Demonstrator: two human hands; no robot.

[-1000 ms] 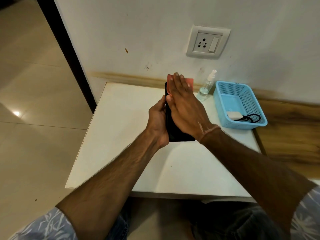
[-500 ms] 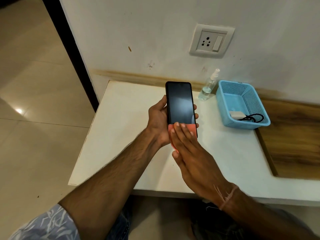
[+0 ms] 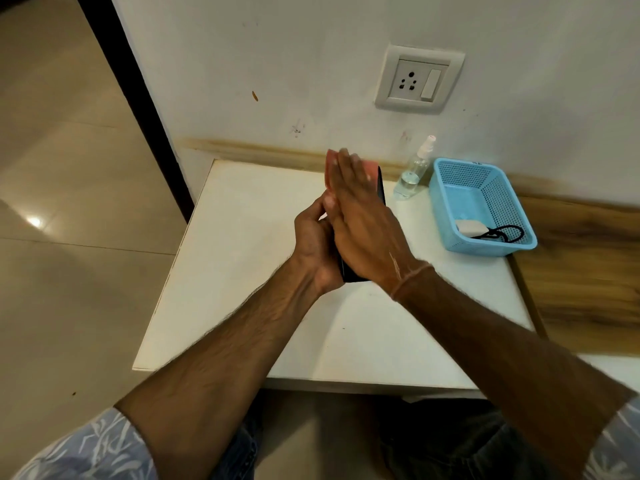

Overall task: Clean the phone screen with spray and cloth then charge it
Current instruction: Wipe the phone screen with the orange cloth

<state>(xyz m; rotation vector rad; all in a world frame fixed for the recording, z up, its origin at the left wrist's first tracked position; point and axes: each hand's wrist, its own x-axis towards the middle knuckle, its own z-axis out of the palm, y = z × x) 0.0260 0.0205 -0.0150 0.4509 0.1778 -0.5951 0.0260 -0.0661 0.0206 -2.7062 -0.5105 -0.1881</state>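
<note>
Gripping the phone (image 3: 350, 274) from its left side, the left hand (image 3: 313, 244) holds it upright above the white surface (image 3: 242, 271), fingers curled round its edge. The right hand (image 3: 363, 223) lies flat with fingers straight, pressing an orange-pink cloth (image 3: 329, 169) against the screen near the phone's top end. At the back of the surface a clear spray bottle (image 3: 414, 171) stands just beside a blue basket (image 3: 485, 249), which holds a white charger (image 3: 469, 226) and black cable (image 3: 509, 232). A wall socket (image 3: 419, 79) sits above.

White wall (image 3: 277, 46) with socket plate (image 3: 419, 79), white table (image 3: 242, 271), glossy beige floor tiles (image 3: 69, 168), dark door frame (image 3: 138, 109)
</note>
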